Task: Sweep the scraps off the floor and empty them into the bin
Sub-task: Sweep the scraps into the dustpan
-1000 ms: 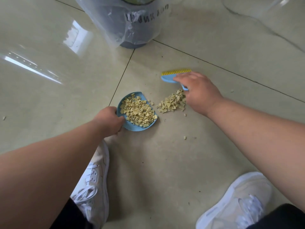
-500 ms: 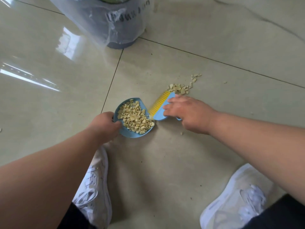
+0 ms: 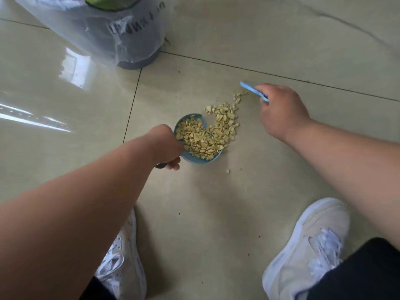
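Observation:
A small blue dustpan (image 3: 195, 159) lies on the tiled floor, heaped with pale yellow scraps (image 3: 198, 139). My left hand (image 3: 165, 145) grips its dark handle from the left. More scraps (image 3: 225, 114) spread from the pan's open edge up and to the right in a loose trail. My right hand (image 3: 281, 111) holds a blue hand brush (image 3: 253, 90) at the far end of that trail; its bristles are turned away from view. A grey bin (image 3: 121, 31) lined with a clear plastic bag stands at the top left.
My two white shoes (image 3: 123, 265) (image 3: 307, 245) stand on the floor below the hands. A few stray scraps (image 3: 227, 171) lie just below the dustpan. Glossy beige tiles with dark grout lines surround everything.
My right hand has swung the brush from the dustpan's edge up and to the right, beyond the far scraps. More scraps now lie in and at the pan's mouth. My left hand kept hold of the dustpan.

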The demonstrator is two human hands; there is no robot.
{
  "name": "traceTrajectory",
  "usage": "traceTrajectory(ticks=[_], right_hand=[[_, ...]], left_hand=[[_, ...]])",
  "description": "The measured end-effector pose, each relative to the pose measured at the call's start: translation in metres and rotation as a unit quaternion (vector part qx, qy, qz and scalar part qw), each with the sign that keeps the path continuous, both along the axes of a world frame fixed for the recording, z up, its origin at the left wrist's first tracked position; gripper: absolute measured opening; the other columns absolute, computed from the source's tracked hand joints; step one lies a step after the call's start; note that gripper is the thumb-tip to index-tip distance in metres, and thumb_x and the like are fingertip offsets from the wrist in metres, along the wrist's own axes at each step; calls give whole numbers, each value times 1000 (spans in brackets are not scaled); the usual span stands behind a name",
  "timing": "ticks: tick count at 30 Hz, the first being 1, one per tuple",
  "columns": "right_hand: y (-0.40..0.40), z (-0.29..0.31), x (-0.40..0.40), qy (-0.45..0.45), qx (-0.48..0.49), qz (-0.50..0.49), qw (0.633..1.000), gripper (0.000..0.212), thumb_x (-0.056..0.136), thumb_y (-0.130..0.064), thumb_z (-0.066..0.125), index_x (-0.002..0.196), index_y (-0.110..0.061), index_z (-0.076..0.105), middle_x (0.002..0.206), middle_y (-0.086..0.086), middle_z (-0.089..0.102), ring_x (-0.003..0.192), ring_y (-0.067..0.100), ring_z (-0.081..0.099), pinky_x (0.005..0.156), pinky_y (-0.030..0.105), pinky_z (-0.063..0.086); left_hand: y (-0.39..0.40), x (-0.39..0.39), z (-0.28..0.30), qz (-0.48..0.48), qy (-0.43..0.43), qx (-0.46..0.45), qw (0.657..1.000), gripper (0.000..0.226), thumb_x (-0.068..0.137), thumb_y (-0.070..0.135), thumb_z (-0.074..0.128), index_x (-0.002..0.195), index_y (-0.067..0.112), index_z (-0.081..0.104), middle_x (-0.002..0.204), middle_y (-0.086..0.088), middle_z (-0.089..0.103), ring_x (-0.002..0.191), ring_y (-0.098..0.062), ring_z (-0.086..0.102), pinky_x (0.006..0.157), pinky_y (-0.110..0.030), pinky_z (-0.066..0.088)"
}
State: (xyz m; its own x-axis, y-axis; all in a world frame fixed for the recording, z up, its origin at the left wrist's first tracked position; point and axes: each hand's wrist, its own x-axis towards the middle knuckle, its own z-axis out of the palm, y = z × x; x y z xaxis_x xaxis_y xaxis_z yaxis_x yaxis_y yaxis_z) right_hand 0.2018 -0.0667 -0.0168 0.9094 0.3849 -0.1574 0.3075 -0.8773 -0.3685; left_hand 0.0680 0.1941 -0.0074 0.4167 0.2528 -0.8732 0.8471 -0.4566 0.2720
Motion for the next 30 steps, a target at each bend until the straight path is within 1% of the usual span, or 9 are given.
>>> traceTrajectory(ticks=[3, 6, 11, 16, 19, 21, 24, 26, 30], right_hand=[[6, -4, -10, 14, -11, 18, 1000, 34, 92, -21, 50, 123, -20, 64, 109, 13, 70, 99, 39, 61, 83, 45, 53], [21, -3, -32, 17, -24, 54, 998, 42, 91, -20, 54, 132, -23, 61, 113, 11, 69, 102, 36, 59, 86, 43, 51], [46, 4, -74, 50, -11, 123, 991, 48, 91, -17, 55, 138, -22, 57, 133, 5, 65, 117, 31, 56, 97, 45, 46], [55, 13, -94, 35, 6, 176, 984, 43, 92, -18, 57, 135, -20, 59, 124, 4, 68, 112, 31, 58, 92, 43, 47], [63, 32, -88, 31, 73, 100, 992, 33, 97, -19, 52, 128, -16, 64, 111, 7, 70, 101, 30, 60, 84, 40, 51], [72, 46, -84, 60, 145, -11, 988, 25, 99, -22, 52, 116, -16, 69, 99, 4, 71, 91, 25, 62, 78, 35, 52], [88, 50, -78, 189, 228, -186, 937, 22, 94, -29, 56, 101, -17, 73, 90, 0, 75, 84, 18, 68, 73, 28, 53], [98, 44, -80, 272, 262, -245, 893, 27, 87, -36, 59, 94, -15, 74, 88, 6, 76, 83, 21, 72, 76, 36, 61], [107, 16, -93, 337, 262, -261, 866, 34, 75, -43, 60, 88, -15, 75, 84, 9, 77, 84, 32, 75, 78, 55, 61]], left_hand=[[-11, 13, 6, -57, 21, 25, 998, 26, 105, 8, 54, 95, -6, 73, 60, -11, 78, 52, -23, 76, 54, -23, 59], [-16, 16, 14, -120, 44, 48, 991, 35, 107, 14, 55, 80, 3, 74, 51, -1, 74, 38, -12, 69, 37, -19, 53], [-12, 14, 18, -164, 50, 64, 983, 35, 106, 14, 56, 77, 4, 73, 47, 0, 71, 35, -12, 67, 36, -20, 52], [-3, 11, 20, -156, 39, 66, 985, 32, 105, 13, 57, 79, 3, 73, 46, 0, 71, 34, -12, 67, 33, -18, 49], [2, 6, 18, -141, 31, 60, 988, 30, 104, 13, 59, 79, 3, 73, 47, -1, 71, 38, -14, 69, 36, -21, 51], [5, 3, 16, -119, 22, 56, 991, 29, 103, 13, 61, 80, 2, 74, 50, -3, 73, 46, -18, 72, 44, -25, 56], [8, -3, 16, -83, 22, 38, 996, 27, 104, 9, 58, 84, -2, 73, 54, -6, 74, 44, -17, 70, 41, -24, 55], [8, -4, 16, -22, 27, 6, 999, 23, 104, 0, 51, 95, -9, 70, 68, -16, 77, 42, -20, 69, 39, -22, 54], [12, -9, 13, 28, 29, -32, 999, 20, 103, -5, 49, 107, -16, 66, 90, -29, 76, 49, -25, 69, 34, -20, 49]])
